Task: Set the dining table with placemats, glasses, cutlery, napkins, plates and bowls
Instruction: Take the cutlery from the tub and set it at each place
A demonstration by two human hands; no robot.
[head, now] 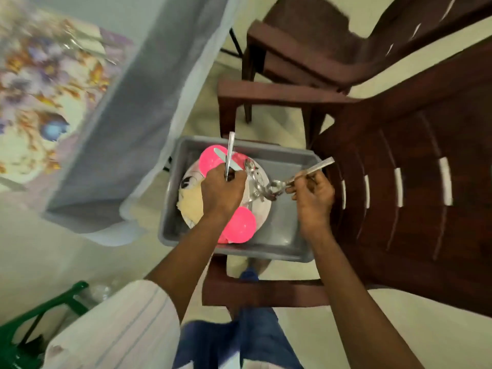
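In the centre of the frame the left hand is closed around a slim, shiny steel cutlery handle. The handle stands almost vertical in the picture, its free end toward the top. A second flat steel piece slants behind it, and I cannot tell whether the hand holds that too. Just to the right, the right hand pinches a polished steel spoon near its neck. The spoon's long axis runs from the bowl at lower left to the handle tip at upper right. Such steel is likely stiff, light and slick, so the neck or mid-handle seems the soundest hold. Beneath the hands more steel cutlery lies on a round white plate, beside glossy pink plastic bowls and a cream cloth napkin. All of it sits inside a grey rectangular plastic tub set on a dark brown plastic chair. A floral placemat lies at the upper left.
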